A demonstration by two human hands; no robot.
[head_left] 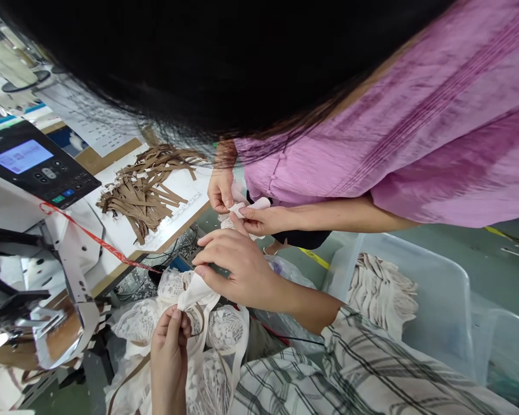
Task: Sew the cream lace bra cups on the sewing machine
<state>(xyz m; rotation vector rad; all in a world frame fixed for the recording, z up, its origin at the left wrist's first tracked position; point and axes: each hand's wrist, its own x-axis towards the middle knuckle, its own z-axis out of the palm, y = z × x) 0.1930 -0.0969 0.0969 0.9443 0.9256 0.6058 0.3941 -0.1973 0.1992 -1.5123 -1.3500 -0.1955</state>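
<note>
My left hand [169, 340] comes up from the bottom edge and pinches a white lace garment [218, 331] at a folded cream strap [194, 297]. My right hand [237, 265], in a plaid sleeve, is closed on the same strap from above, fingers pressed together at its top. The lace lies bunched in my lap under both hands. Just beyond, another person in a purple top holds a small white fabric piece [253, 206] between both of their hands.
A sewing machine with a control panel [34, 167] stands at the left, a red thread [90, 236] running across it. Brown strips [145, 193] lie piled on the white table. A clear plastic bin [436, 288] with folded cream pieces sits at the right.
</note>
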